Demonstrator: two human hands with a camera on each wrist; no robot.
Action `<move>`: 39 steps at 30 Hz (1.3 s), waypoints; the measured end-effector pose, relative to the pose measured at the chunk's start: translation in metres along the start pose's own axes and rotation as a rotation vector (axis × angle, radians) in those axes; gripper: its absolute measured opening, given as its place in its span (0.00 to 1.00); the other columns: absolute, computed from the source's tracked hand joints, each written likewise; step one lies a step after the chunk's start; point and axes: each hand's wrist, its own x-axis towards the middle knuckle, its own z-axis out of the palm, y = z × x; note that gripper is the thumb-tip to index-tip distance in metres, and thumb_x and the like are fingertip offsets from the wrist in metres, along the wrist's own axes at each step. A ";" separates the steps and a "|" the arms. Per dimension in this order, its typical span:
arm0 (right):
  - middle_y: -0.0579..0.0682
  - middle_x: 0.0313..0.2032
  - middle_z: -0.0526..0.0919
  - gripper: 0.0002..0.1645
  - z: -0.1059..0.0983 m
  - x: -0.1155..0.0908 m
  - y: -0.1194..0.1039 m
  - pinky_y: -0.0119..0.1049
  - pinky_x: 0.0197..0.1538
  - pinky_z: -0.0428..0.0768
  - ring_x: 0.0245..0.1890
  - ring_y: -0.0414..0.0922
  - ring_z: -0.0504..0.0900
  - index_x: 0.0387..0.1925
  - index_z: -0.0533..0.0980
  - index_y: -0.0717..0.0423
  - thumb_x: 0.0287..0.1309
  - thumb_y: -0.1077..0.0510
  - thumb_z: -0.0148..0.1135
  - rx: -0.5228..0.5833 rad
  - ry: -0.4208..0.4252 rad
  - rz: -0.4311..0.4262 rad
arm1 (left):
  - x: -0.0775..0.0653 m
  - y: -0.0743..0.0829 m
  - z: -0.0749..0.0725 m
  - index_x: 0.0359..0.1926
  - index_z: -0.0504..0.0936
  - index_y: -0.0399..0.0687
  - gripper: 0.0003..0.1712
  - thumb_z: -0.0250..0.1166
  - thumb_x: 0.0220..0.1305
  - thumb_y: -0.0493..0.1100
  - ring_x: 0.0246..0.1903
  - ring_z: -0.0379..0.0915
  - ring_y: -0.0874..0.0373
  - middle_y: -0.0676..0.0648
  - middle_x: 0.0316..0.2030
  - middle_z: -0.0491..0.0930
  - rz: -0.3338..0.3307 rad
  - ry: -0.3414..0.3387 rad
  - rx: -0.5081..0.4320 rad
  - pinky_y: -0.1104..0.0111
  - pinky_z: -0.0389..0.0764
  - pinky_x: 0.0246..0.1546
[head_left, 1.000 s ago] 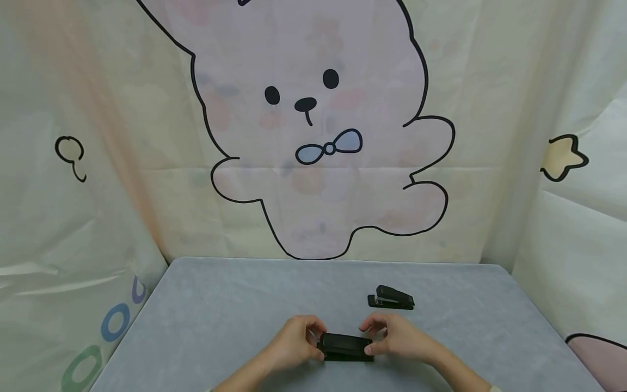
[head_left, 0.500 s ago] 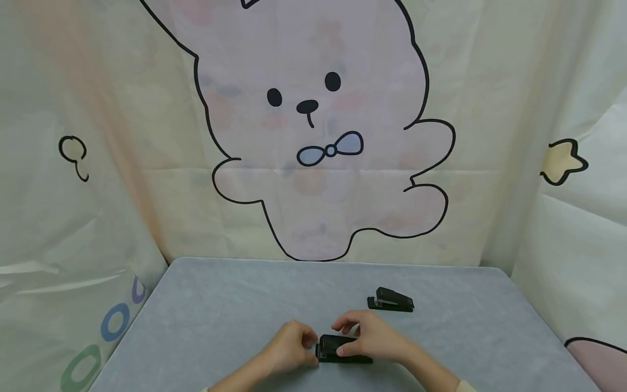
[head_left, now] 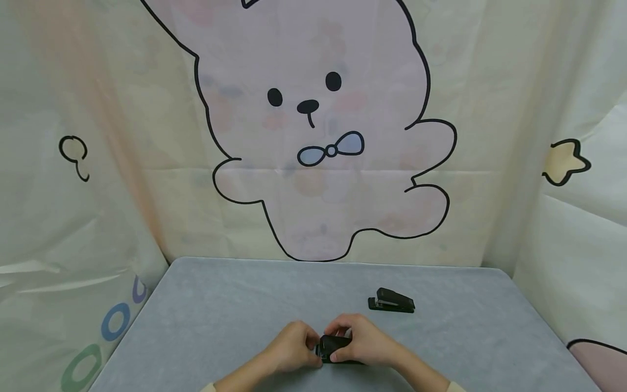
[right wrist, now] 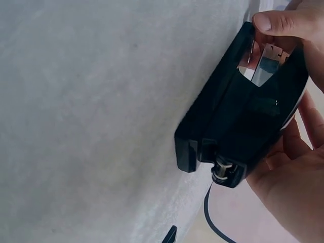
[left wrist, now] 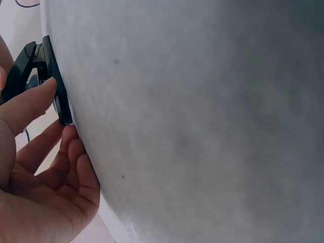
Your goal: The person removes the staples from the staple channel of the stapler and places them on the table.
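Observation:
A black stapler [head_left: 331, 345] rests on the grey cloth near the front of the table, its top arm raised from its base, as the right wrist view shows. My left hand [head_left: 295, 345] is at its left end; the thumb [left wrist: 36, 101] lies on the base and a fingertip sits at the base's end, pinching it. From the right, my right hand [head_left: 364, 343] holds the stapler's top arm, thumb on the near side and fingers over the far side. That hand hides the stapler's right part in the head view.
A second black stapler [head_left: 391, 300] lies farther back to the right, its top arm angled up from its base. Grey cloth covers the table [head_left: 235, 305]. Behind stands a curtain [head_left: 313, 207] with a cartoon bear, and further curtains hang at both sides.
My right hand has moved left along the stapler from its right end and now grips it nearer the left end. My left hand stays at the left end.

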 end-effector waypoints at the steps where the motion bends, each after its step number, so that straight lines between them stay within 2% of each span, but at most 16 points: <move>1: 0.41 0.41 0.85 0.20 0.000 0.000 0.000 0.34 0.42 0.78 0.38 0.39 0.80 0.47 0.86 0.48 0.51 0.61 0.82 0.000 0.000 0.002 | 0.000 0.000 0.000 0.32 0.91 0.42 0.12 0.83 0.44 0.33 0.18 0.65 0.65 0.57 0.17 0.74 0.001 0.001 -0.005 0.72 0.65 0.21; 11: 0.40 0.39 0.84 0.19 0.001 0.001 0.000 0.34 0.42 0.75 0.39 0.39 0.78 0.46 0.87 0.45 0.52 0.60 0.82 -0.028 0.006 0.015 | 0.003 0.001 -0.001 0.34 0.91 0.37 0.13 0.84 0.44 0.32 0.20 0.69 0.65 0.56 0.18 0.77 -0.001 0.009 -0.008 0.72 0.71 0.23; 21: 0.40 0.41 0.84 0.17 -0.001 -0.003 0.001 0.33 0.42 0.77 0.41 0.39 0.80 0.47 0.86 0.44 0.56 0.58 0.80 -0.035 0.003 0.003 | 0.003 0.000 0.000 0.35 0.91 0.36 0.14 0.84 0.44 0.32 0.18 0.67 0.66 0.56 0.16 0.76 0.005 0.002 -0.015 0.73 0.67 0.21; 39: 0.39 0.43 0.87 0.16 -0.013 -0.021 -0.005 0.37 0.48 0.80 0.44 0.40 0.83 0.48 0.87 0.44 0.57 0.55 0.79 -0.028 0.110 -0.039 | 0.001 0.000 -0.001 0.35 0.91 0.35 0.14 0.83 0.43 0.31 0.18 0.67 0.66 0.55 0.16 0.77 -0.006 0.002 -0.028 0.73 0.65 0.20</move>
